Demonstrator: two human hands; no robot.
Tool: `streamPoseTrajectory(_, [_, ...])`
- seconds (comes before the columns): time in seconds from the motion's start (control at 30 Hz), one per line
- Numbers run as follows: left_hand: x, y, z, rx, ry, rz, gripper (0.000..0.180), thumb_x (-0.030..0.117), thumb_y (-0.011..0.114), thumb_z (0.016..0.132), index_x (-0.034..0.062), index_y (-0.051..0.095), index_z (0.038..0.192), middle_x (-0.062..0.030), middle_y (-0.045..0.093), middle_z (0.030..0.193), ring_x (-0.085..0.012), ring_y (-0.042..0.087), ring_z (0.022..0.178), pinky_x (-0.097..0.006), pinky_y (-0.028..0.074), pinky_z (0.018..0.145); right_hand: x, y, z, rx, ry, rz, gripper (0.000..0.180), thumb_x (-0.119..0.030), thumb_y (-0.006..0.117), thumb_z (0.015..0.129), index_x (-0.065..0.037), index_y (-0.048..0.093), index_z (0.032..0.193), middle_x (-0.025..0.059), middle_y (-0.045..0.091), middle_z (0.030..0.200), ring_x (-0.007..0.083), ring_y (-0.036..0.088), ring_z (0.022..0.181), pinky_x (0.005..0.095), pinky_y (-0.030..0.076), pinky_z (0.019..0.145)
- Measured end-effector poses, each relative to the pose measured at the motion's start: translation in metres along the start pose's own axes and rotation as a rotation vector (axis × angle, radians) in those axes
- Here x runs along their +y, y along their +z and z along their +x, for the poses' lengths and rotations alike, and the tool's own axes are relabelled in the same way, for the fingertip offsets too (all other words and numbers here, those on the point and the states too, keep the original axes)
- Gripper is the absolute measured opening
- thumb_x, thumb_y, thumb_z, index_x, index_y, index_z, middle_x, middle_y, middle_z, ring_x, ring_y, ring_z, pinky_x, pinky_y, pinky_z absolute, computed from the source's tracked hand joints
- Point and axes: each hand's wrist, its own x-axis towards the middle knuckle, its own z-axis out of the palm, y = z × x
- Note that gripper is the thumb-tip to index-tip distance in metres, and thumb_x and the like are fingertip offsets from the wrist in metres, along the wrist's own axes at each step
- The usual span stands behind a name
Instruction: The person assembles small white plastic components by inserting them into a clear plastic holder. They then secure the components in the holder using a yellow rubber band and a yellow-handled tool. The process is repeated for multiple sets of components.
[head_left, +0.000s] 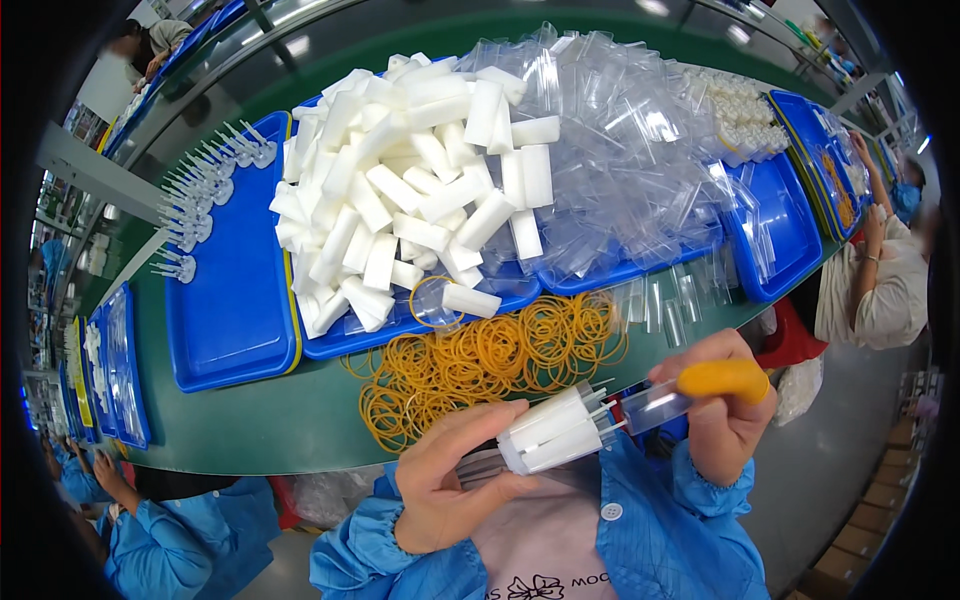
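Note:
My left hand [445, 475] is closed round a bundle of white foam pieces on a pronged base [558, 434], tilted so that thin white prongs stick out to the right. A clear plastic sleeve [656, 406] is pinched in my right hand [728, 425], which wears a yellow finger cot. Its near end is right by the prong tips; whether it touches or goes over one cannot be told. Just beyond my hands lies a heap of yellow rubber bands [480, 355]. Behind them rise piles of white foam blocks [390, 180] and clear sleeves [620, 150].
At the left, clear pronged holders [205, 190] stand along a blue tray [235, 310]. Another blue tray [775, 235] with some sleeves is at the right, near small translucent parts [745, 115]. The green table [250, 425] curves in front. Co-workers sit on both sides.

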Motion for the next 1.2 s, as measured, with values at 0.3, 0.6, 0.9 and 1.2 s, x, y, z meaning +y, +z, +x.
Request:
streamPoseTrajectory(0.3, [0.004, 0.001, 0.003, -0.024, 0.147, 0.178, 0.055, 0.018, 0.079, 0.069, -0.0043, 0.057, 0.114, -0.0195, 0.056, 0.110, -0.0271, 0.056, 0.099, -0.035, 0.044, 0.086, 0.003, 0.013, -0.006, 0.005, 0.149, 0.223, 0.037, 0.002, 0.069, 0.073, 0.004, 0.054, 0.107, 0.0173, 0.059, 0.098, 0.0220, 0.062, 0.089, 0.0281, 0.048, 0.076])
streamPoseTrajectory(0.6, [0.003, 0.006, 0.002, -0.002, 0.050, -0.012, 0.054, 0.020, 0.076, 0.073, -0.0036, 0.056, 0.118, -0.0189, 0.052, 0.111, -0.0272, 0.052, 0.102, -0.034, 0.041, 0.088, -0.005, 0.018, -0.011, 0.187, -0.031, 0.077, 0.031, -0.001, 0.067, 0.076, 0.003, 0.052, 0.103, 0.0168, 0.059, 0.095, 0.0256, 0.064, 0.084, 0.0322, 0.051, 0.072])
streamPoseTrajectory(0.9, [0.009, 0.006, 0.002, -0.027, 0.073, 0.082, 0.051, 0.018, 0.076, 0.073, -0.0040, 0.058, 0.115, -0.0204, 0.051, 0.113, -0.0273, 0.053, 0.101, -0.035, 0.042, 0.087, 0.006, 0.008, -0.005, 0.136, 0.143, 0.304, 0.036, -0.004, 0.067, 0.078, 0.004, 0.050, 0.108, 0.0162, 0.056, 0.098, 0.0288, 0.064, 0.087, 0.0403, 0.053, 0.079])
streamPoseTrajectory(1.2, [0.008, 0.007, 0.004, -0.052, 0.086, 0.103, 0.049, 0.014, 0.075, 0.073, -0.0030, 0.058, 0.116, -0.0202, 0.050, 0.114, -0.0269, 0.053, 0.102, -0.035, 0.043, 0.086, 0.008, 0.006, -0.002, -0.029, 0.209, 0.354, 0.032, 0.000, 0.066, 0.078, 0.006, 0.053, 0.107, 0.0164, 0.057, 0.098, 0.0266, 0.063, 0.088, 0.0378, 0.052, 0.081])
